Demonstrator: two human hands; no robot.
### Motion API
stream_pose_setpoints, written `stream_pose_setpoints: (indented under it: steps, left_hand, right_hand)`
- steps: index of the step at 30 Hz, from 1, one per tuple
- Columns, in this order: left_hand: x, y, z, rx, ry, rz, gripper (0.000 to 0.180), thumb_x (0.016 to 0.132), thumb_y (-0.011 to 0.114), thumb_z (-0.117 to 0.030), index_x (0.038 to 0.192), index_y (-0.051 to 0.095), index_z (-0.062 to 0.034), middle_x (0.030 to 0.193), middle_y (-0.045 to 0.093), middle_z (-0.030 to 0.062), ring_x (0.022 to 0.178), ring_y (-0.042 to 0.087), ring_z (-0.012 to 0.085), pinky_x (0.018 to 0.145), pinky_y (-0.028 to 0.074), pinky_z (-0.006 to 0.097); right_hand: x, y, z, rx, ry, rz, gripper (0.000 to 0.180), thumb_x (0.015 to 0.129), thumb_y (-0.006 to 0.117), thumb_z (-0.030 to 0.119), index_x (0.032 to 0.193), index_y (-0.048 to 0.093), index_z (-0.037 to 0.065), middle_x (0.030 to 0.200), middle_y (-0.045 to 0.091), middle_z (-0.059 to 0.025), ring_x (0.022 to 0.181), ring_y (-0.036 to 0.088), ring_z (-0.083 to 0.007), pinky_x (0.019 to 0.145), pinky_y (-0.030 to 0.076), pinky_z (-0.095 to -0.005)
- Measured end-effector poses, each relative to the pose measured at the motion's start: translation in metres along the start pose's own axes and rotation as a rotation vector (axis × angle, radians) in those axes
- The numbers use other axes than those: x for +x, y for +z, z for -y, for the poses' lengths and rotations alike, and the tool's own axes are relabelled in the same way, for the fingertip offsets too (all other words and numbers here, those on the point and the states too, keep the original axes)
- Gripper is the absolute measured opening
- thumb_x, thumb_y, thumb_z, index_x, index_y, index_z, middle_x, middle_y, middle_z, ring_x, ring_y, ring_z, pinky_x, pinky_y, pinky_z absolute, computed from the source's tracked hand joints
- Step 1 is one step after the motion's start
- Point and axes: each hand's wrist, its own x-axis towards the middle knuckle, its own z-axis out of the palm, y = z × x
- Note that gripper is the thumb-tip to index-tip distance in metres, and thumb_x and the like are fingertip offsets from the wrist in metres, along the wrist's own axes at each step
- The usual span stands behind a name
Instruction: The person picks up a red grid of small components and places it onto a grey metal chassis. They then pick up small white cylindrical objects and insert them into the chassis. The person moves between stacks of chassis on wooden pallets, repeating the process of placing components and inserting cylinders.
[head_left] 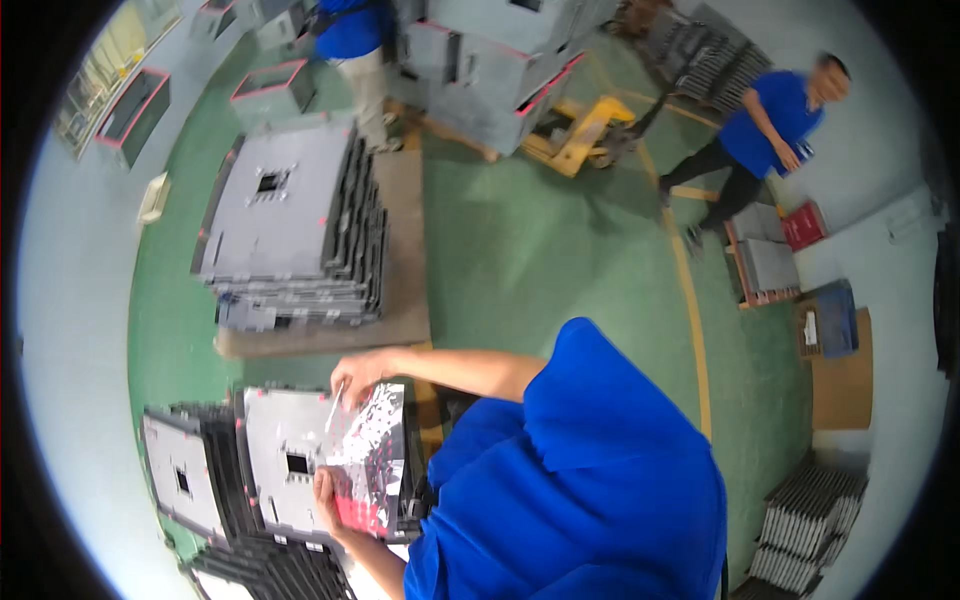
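A grey flat panel point(275, 430) with a small square black opening lies on top of a stack in front of me. A shiny, crinkled plastic film point(375, 450), reflecting light and showing pink-red below, covers its right part. My right hand point(362, 378) is closed at the film's far edge, where a thin pale strip stands up beneath the fingers. Nearer, my left hand point(326, 495) has its fingers bent against the film's left edge, next to the black opening. Motion and glare blur the fingertips.
More stacked panels point(185, 475) stand left, with a black-edged stack point(270, 570) nearer. A tall panel stack point(275, 205) sits on a board beyond. Farther off are grey bins point(490, 100), a yellow pallet jack point(580, 135), a standing person point(355, 50) and a walking person point(770, 125).
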Motion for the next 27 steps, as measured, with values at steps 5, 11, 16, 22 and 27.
stream_pose_setpoints:
  steps: [5, 11, 16, 22, 27]
  left_hand:
    - [-0.016, -0.025, 0.023, 0.152, -0.083, -0.238, 0.011, 0.08, 0.052, -0.015, 0.076, 0.054, -0.0046, 0.069, 0.051, -0.0019, 0.065, 0.047, 0.0064, 0.059, 0.038, 0.02]
    - [-0.05, -0.05, 0.049, -0.137, -0.202, -0.415, 0.02, 0.083, 0.049, -0.022, 0.074, 0.056, -0.0055, 0.063, 0.05, -0.0037, 0.053, 0.042, 0.0031, 0.044, 0.033, 0.018]
    - [-0.088, -0.101, 0.124, -0.482, -0.067, -0.647, 0.024, 0.084, 0.049, -0.025, 0.084, 0.056, -0.0012, 0.064, 0.049, -0.0013, 0.051, 0.04, 0.0041, 0.041, 0.03, 0.016]
    - [-0.098, -0.107, 0.159, -0.553, -0.142, -0.664, 0.033, 0.082, 0.052, -0.029, 0.094, 0.054, 0.0021, 0.062, 0.043, -0.0037, 0.049, 0.036, 0.0028, 0.04, 0.027, 0.016]
    - [-0.111, -0.116, 0.179, -0.592, -0.129, -0.7, 0.036, 0.077, 0.057, -0.034, 0.089, 0.058, 0.0, 0.059, 0.046, -0.0048, 0.047, 0.037, 0.0025, 0.041, 0.029, 0.016]
  right_hand:
    - [0.002, 0.019, -0.032, 0.229, 0.119, 0.058, 0.037, 0.07, 0.061, 0.01, 0.104, 0.051, 0.001, 0.087, 0.059, -0.0081, 0.077, 0.056, -0.0132, 0.064, 0.046, -0.0244]
    - [0.013, 0.067, -0.068, -0.148, 0.41, 0.017, 0.02, 0.074, 0.055, 0.008, 0.092, 0.059, 0.002, 0.072, 0.061, -0.0074, 0.046, 0.052, -0.0069, 0.037, 0.04, -0.0177]
    - [0.047, 0.07, -0.095, -0.208, 0.407, -0.25, 0.019, 0.076, 0.053, 0.006, 0.093, 0.058, 0.001, 0.076, 0.061, -0.008, 0.048, 0.055, -0.0086, 0.037, 0.04, -0.0183]
    - [0.063, 0.055, -0.117, -0.008, 0.453, -0.492, 0.023, 0.078, 0.053, 0.007, 0.1, 0.055, 0.006, 0.081, 0.061, -0.0069, 0.054, 0.057, -0.0114, 0.042, 0.042, -0.019]
    - [0.065, 0.073, -0.119, 0.058, 0.537, -0.449, 0.024, 0.075, 0.057, 0.008, 0.1, 0.057, 0.007, 0.08, 0.061, -0.0039, 0.048, 0.05, -0.0065, 0.04, 0.036, -0.0169]
